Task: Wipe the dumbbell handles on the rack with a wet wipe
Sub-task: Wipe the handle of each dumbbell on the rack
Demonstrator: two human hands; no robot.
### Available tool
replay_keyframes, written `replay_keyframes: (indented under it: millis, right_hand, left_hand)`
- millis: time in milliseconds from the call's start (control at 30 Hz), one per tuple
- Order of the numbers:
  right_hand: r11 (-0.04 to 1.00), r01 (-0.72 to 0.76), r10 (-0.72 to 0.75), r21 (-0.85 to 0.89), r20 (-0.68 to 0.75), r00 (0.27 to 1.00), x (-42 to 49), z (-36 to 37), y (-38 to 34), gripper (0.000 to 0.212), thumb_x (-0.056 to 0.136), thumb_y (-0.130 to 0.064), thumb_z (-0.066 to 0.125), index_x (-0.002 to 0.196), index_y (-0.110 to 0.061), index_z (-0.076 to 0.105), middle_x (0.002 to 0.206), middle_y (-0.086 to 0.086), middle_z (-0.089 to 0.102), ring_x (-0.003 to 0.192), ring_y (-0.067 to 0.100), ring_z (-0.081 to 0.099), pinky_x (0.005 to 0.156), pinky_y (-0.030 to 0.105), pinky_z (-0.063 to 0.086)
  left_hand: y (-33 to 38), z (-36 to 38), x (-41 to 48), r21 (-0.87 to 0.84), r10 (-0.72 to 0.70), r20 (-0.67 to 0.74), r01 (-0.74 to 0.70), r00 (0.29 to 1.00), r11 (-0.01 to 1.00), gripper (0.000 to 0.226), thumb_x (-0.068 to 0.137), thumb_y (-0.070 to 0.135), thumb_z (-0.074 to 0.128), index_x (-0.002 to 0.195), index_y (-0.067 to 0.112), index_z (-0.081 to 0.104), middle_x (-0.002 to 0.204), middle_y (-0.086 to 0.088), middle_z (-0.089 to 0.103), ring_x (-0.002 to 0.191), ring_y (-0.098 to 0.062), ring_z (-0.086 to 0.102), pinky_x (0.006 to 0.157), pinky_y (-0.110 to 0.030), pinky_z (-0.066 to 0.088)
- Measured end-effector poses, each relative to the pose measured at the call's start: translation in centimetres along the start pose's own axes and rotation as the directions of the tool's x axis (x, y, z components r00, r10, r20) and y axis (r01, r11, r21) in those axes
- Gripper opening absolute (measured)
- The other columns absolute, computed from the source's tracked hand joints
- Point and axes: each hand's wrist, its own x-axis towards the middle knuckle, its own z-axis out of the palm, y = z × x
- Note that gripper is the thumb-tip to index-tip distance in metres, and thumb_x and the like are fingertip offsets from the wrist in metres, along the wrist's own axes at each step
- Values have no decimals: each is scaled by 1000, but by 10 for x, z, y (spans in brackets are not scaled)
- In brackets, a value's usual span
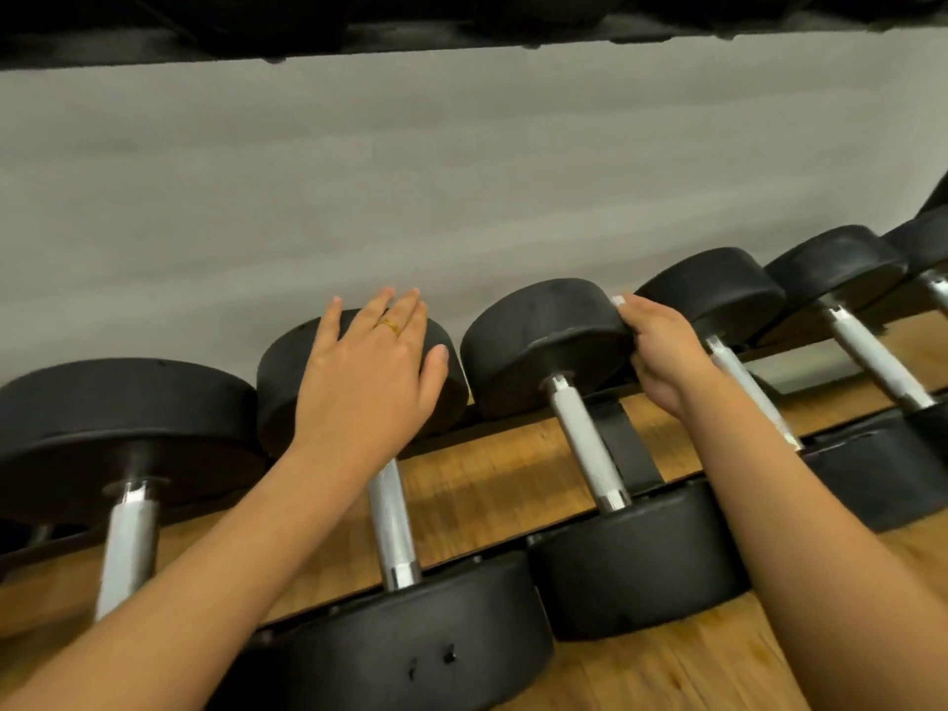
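Note:
Several black dumbbells with knurled silver handles lie side by side on a low rack (634,456). My left hand (369,372), wearing a gold ring, rests flat with straight fingers on the far head (277,382) of the second dumbbell, above its handle (392,520). My right hand (667,351) curls round the right rim of the third dumbbell's far head (544,341), beside that dumbbell's handle (585,443). This hand and forearm partly cover the fourth handle (744,382). I see no wet wipe in either hand.
More dumbbells sit at the far left (125,546) and at the right (872,351). A dark upper rack shelf (308,38) overhangs at the top. A grey wall (461,171) stands behind, and wooden floor (487,484) shows under the handles.

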Motion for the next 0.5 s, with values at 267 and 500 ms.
replay_keyframes:
  millis: [267,500]
  right_hand:
    - [996,67,-67,-56,-4,998,-12,5,-3,36,104,-36,43,108,-9,68,98,13,68,91,22,61,81,35,48]
    - [941,270,-267,-206,42,963,-16,4,-10,44,108,-24,39,151,-22,43,150,-7,48,138,10,42,111,28,34]
  left_hand:
    - [4,2,-2,41,0,-65,3,998,999,59,103,44,33,144,11,59,148,-5,59,140,-22,52,117,-55,34]
    - [5,2,0,47,-8,-76,12,997,999,58,102,44,35,142,12,62,145,-4,60,139,-22,54,116,-54,35]
